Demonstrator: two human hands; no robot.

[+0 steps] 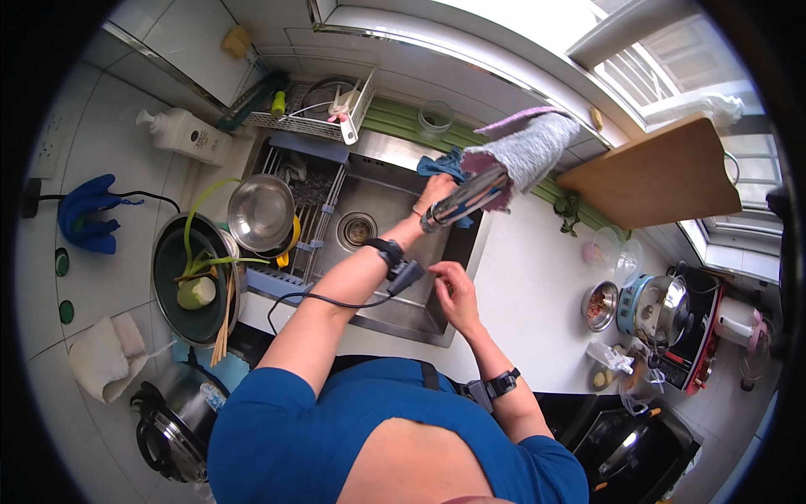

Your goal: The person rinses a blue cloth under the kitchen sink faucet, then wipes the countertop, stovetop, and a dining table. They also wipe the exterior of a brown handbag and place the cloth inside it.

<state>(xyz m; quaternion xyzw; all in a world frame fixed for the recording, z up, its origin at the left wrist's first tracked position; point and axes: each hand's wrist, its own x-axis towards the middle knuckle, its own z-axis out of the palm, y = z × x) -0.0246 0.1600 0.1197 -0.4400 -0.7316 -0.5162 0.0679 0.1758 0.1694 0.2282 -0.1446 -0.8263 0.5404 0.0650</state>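
My left hand reaches across the stainless steel sink to its far right corner, closed on a crumpled blue cloth; its fingertips are partly hidden. Over that wrist leans the metal faucet, with a grey and pink towel wrapped round its upper part. My right hand hangs by the sink's right edge, fingers loosely curled and holding nothing. Inside the sink the round drain shows, left of the faucet. A steel bowl rests at the left side, over the sink rack.
A white wire basket and a glass jar stand behind the sink. At left are a white pump bottle and a large pot holding vegetables. A wooden cutting board leans at back right, near a steel bowl of food.
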